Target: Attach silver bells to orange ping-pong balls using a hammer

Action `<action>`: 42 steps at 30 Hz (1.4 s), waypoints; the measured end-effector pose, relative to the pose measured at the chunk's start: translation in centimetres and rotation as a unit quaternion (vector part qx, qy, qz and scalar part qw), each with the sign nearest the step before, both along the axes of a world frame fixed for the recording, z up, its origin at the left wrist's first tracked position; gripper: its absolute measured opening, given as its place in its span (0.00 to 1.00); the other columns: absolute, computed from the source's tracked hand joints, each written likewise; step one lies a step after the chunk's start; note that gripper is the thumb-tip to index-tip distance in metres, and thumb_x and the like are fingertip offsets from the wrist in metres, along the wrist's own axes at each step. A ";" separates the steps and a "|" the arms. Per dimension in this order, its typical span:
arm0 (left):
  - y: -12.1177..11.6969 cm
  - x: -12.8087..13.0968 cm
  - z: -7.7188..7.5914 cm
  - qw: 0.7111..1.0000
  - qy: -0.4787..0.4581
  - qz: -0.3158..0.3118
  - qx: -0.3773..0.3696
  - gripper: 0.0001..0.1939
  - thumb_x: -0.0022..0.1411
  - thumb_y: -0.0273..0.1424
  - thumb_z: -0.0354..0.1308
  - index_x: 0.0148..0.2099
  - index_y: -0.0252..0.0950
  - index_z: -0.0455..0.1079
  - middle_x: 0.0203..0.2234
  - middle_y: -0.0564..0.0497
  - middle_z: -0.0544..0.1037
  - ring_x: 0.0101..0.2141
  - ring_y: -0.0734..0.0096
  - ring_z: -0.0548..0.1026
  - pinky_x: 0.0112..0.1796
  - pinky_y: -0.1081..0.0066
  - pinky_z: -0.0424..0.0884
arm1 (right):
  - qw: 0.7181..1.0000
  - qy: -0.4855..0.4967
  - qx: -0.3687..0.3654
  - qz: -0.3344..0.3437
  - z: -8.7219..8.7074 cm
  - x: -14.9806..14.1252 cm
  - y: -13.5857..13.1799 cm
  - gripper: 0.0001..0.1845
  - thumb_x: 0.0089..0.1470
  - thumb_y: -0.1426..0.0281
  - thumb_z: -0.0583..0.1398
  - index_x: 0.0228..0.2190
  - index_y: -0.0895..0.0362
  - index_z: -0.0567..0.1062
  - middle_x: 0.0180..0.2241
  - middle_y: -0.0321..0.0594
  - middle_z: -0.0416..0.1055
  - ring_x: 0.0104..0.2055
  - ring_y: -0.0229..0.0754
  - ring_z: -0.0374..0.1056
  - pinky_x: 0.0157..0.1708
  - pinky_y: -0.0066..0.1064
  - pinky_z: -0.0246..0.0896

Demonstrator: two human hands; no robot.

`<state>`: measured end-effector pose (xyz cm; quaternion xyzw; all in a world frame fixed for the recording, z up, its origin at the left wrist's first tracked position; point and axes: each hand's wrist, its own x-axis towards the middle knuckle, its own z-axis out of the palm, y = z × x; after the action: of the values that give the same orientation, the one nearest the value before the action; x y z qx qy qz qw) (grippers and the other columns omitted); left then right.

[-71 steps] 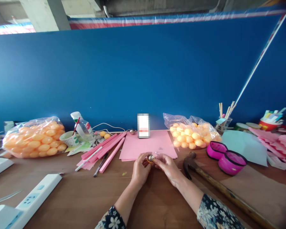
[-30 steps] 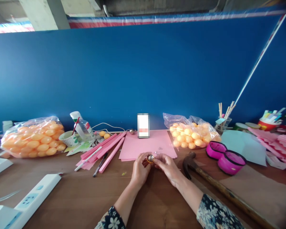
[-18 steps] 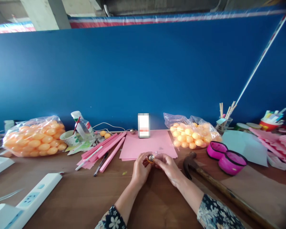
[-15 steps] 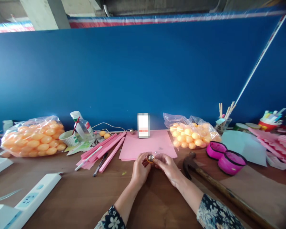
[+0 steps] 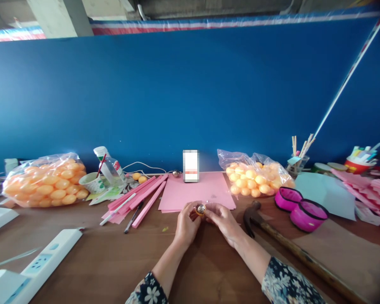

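Between my two hands is a small shiny silver ball with an orange rim [image 5: 200,209], just in front of the pink paper sheets [image 5: 193,191]. My left hand [image 5: 187,226] is closed around its left side, fingers curled behind it. The fingertips of my right hand [image 5: 223,219] pinch it from the right. What lies under the ball is hidden by the fingers. A second shiny round piece [image 5: 176,173] rests at the back of the pink sheets, beside an upright phone with a blurred screen [image 5: 190,166].
Clear bags of orange balls stand left [image 5: 47,183] and right [image 5: 253,177]. Pink paper strips [image 5: 145,194] and a pen [image 5: 133,217] lie left of my hands. A claw hammer [image 5: 291,249] lies close to my right forearm. A white power strip [image 5: 46,261] is at front left.
Hands and silver ball keep practically the same position and grip. The whole view has shifted very slightly.
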<state>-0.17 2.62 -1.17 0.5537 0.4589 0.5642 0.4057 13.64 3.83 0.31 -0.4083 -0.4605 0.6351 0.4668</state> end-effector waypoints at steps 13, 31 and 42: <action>0.1 0.1 -0.2 1.000 0.003 0.005 0.001 0.21 0.45 0.17 0.52 0.43 0.36 0.68 0.40 0.48 0.71 0.39 0.68 0.74 0.40 0.68 0.72 | 1.000 -0.002 0.007 0.006 -0.2 0.0 0.2 0.19 0.38 0.60 0.66 0.34 0.57 0.75 0.35 0.42 0.75 0.40 0.45 0.68 0.38 0.33 0.63; -0.1 0.1 0.1 1.000 0.013 0.003 0.004 0.21 0.45 0.16 0.51 0.43 0.36 0.68 0.40 0.48 0.71 0.40 0.67 0.74 0.41 0.67 0.71 | 1.000 -0.006 0.009 0.010 0.1 0.0 0.1 0.19 0.40 0.61 0.66 0.35 0.58 0.75 0.36 0.43 0.74 0.40 0.44 0.68 0.38 0.32 0.63; 0.0 0.0 0.0 1.000 0.006 0.001 -0.003 0.21 0.46 0.17 0.51 0.43 0.36 0.68 0.41 0.47 0.71 0.41 0.67 0.73 0.42 0.67 0.71 | 1.000 -0.002 0.018 0.011 0.0 0.0 0.0 0.18 0.41 0.61 0.65 0.34 0.59 0.75 0.36 0.43 0.74 0.38 0.43 0.68 0.37 0.32 0.63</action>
<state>-0.16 2.59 -1.13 0.5552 0.4638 0.5601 0.4037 13.64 3.85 0.31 -0.3959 -0.4770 0.6311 0.4663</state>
